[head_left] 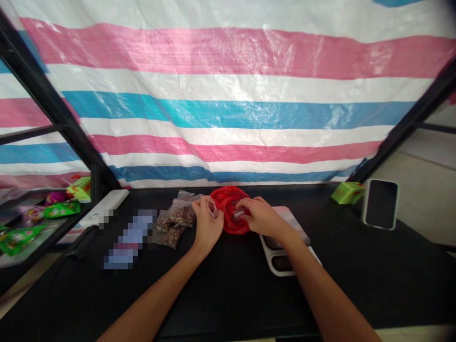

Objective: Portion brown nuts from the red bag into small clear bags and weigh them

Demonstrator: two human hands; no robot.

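A crumpled red plastic bag (228, 202) lies at the middle of the black table (356, 280). My left hand (206, 223) is closed against the bag's left side and pinches a small clear plastic pouch (212, 207). My right hand (261, 216) is closed on a small silvery scoop-like object (238, 214) at the bag's opening. Small clear bags filled with brown bits (176, 221) lie just left of my left hand.
A white digital scale (281, 259) sits under my right wrist. A phone (381, 203) stands at the right beside a green box (347, 192). A white flat device (103, 206) lies at the left, and green and pink packets (60, 209) lie on the side shelf.
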